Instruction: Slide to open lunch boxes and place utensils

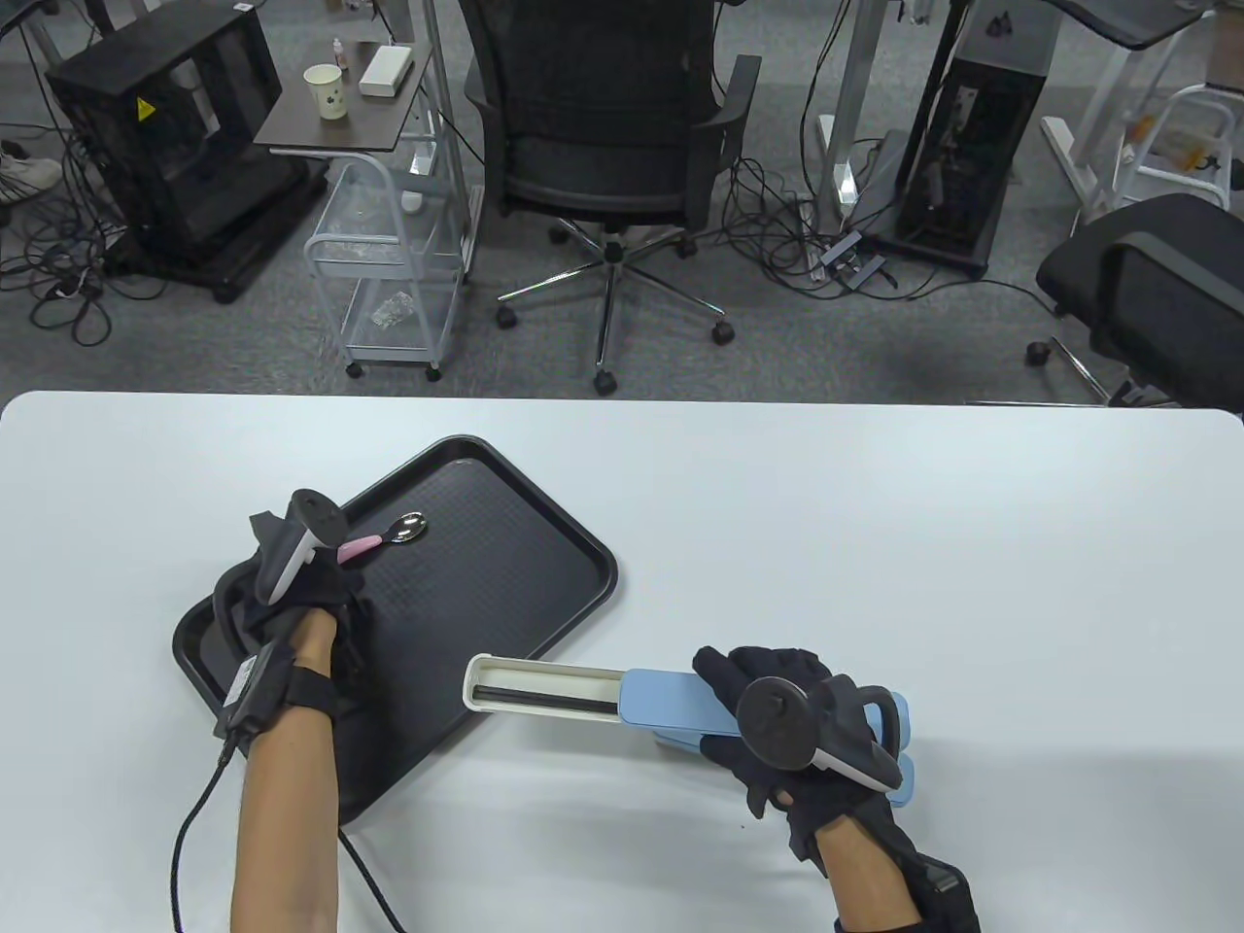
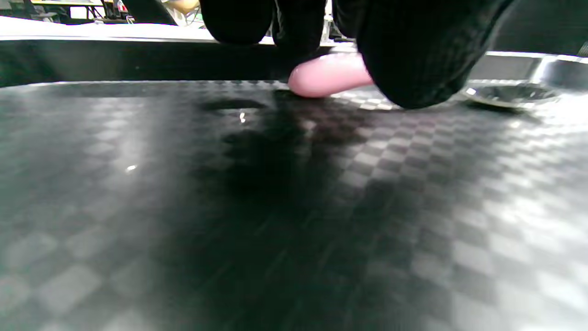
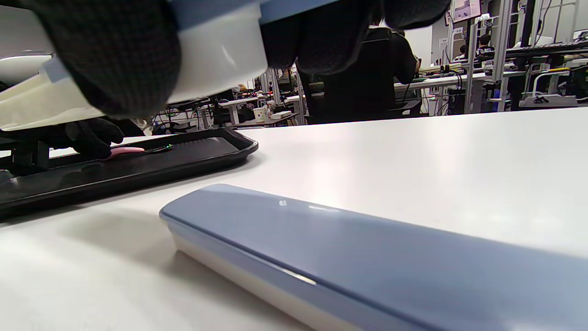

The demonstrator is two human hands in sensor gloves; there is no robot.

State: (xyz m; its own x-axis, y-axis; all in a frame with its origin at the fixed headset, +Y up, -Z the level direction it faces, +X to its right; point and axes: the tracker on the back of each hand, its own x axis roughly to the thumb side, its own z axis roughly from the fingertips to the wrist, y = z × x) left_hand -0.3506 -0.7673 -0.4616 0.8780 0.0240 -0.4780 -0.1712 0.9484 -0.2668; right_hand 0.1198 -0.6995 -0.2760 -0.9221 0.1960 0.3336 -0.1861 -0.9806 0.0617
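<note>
A spoon (image 1: 394, 535) with a pink handle and a metal bowl lies on the black tray (image 1: 505, 573). My left hand (image 1: 335, 569) pinches the pink handle (image 2: 326, 76), and the spoon still rests on the tray. My right hand (image 1: 768, 709) grips a lunch box (image 1: 661, 702) by its blue lid and holds it above the table. Its white inner tray (image 1: 539, 685) is slid out to the left, with a dark utensil (image 1: 544, 693) lying in it. A second, closed blue box (image 3: 367, 257) lies on the table under my right hand.
The white table (image 1: 875, 544) stretches to the right and back. The black tray sits at an angle at the left, its near corner close to the open box. Office chairs, carts and cables stand beyond the far edge.
</note>
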